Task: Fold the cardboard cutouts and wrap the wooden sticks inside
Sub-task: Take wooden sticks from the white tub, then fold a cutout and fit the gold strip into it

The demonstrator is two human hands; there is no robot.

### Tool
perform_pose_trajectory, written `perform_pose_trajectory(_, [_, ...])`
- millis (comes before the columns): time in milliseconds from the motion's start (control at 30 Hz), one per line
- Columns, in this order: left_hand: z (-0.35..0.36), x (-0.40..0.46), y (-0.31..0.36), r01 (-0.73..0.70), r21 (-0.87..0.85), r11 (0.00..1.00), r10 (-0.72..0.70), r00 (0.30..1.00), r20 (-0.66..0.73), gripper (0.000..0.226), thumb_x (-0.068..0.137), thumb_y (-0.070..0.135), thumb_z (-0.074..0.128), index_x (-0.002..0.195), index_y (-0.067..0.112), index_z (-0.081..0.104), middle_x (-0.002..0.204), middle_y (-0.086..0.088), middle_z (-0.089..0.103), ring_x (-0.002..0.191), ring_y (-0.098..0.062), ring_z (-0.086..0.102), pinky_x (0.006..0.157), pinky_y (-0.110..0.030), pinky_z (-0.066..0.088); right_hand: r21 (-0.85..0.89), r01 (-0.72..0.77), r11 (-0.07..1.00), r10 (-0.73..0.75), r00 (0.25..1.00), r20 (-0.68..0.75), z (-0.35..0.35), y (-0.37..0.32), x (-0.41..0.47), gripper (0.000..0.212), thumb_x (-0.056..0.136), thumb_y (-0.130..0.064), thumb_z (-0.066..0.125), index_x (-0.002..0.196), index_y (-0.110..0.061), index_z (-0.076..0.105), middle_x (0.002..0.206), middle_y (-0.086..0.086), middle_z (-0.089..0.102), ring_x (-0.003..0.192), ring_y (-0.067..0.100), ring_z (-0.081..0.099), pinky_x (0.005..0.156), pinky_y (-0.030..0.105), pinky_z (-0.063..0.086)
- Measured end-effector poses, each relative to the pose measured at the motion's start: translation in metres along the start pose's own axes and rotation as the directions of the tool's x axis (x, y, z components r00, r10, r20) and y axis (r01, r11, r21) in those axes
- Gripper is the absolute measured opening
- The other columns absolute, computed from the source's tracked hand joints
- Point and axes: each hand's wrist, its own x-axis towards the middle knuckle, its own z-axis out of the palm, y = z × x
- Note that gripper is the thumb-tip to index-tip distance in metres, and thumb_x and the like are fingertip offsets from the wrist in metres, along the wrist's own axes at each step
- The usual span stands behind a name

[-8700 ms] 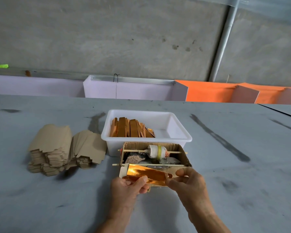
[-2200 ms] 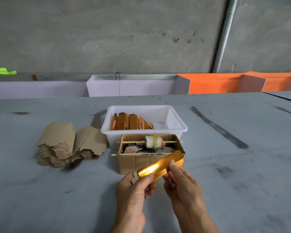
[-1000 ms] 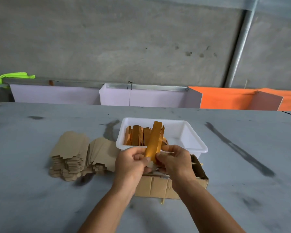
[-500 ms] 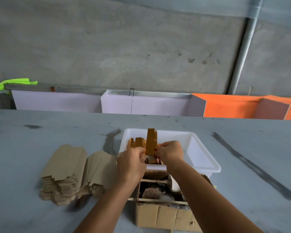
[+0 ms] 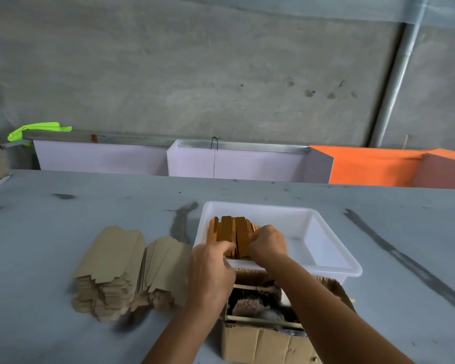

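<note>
We see both hands reaching into the near left corner of the white tray [image 5: 326,224], where the gold wrapped bundles [image 5: 231,232] stand in a row. The left hand [image 5: 212,269] and right hand [image 5: 268,243] sit close together, fingers curled onto the bundles' near ends. The stack of flat cardboard cutouts [image 5: 121,266] lies on the desk [image 5: 63,232] just left of the tray, untouched.

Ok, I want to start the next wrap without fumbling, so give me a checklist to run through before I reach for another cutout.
1. Wrapped pieces stand inside the white tub: ok.
2. Left hand free of the pieces: cannot tell, its fingertips are at the row.
3. Right hand free: cannot tell, its fingers are curled at the row.
4. Stack of cardboard cutouts left of the tub, unobstructed: ok.
5. Room left in the tub: ok, its right half is bare.
6. Cardboard box contents reachable: cannot tell, the forearms cover much of it.
</note>
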Motion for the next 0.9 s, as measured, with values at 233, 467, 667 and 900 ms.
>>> perform_pose_trajectory(233, [-0.022,-0.021,-0.009,0.0,-0.059,0.998,-0.012,0.979,-0.204,0.039,0.084,-0.01,0.051,0.109,0.013,0.069,0.108,0.0,0.068,0.106,-0.017,0.057,0.09,-0.023,0.042,-0.012,0.28,0.96,-0.28,0.952,-0.127,-0.004,-0.02,-0.036,0.018,0.09,-0.011,0.055,0.092,-0.013,0.073,0.092,0.0,0.07,0.077,0.012,0.06,0.061,0.014,0.043])
perform_pose_trajectory(467, [-0.04,-0.036,-0.036,0.048,-0.13,0.99,-0.096,0.912,-0.398,0.045,0.066,-0.026,0.05,0.092,0.001,0.073,0.09,-0.012,0.072,0.09,-0.034,0.064,0.082,-0.034,0.044,-0.088,0.635,0.768,-0.627,0.773,0.097,0.028,-0.052,-0.084,0.021,0.095,-0.018,0.052,0.107,-0.011,0.069,0.102,0.007,0.069,0.094,0.018,0.063,0.085,0.03,0.052])
perform_pose_trajectory(667, [-0.046,-0.036,-0.054,0.123,-0.185,0.975,-0.194,0.874,-0.445,0.048,0.064,-0.028,0.047,0.099,-0.003,0.069,0.093,-0.017,0.071,0.092,-0.036,0.064,0.084,-0.038,0.046,-0.162,0.638,0.753,-0.604,0.767,0.215,0.061,-0.064,-0.092,0.022,0.095,-0.012,0.052,0.113,-0.002,0.062,0.111,0.014,0.064,0.102,0.024,0.06,0.092,0.032,0.049])
perform_pose_trajectory(900, [-0.041,-0.037,-0.062,0.084,-0.135,0.987,-0.136,0.884,-0.446,0.048,0.059,-0.032,0.048,0.092,-0.004,0.07,0.082,-0.017,0.071,0.08,-0.038,0.066,0.075,-0.049,0.053,-0.358,0.643,0.677,-0.546,0.765,0.341,0.09,-0.06,-0.097,0.023,0.093,-0.006,0.05,0.115,-0.002,0.056,0.113,0.016,0.057,0.106,0.03,0.054,0.092,0.038,0.046])
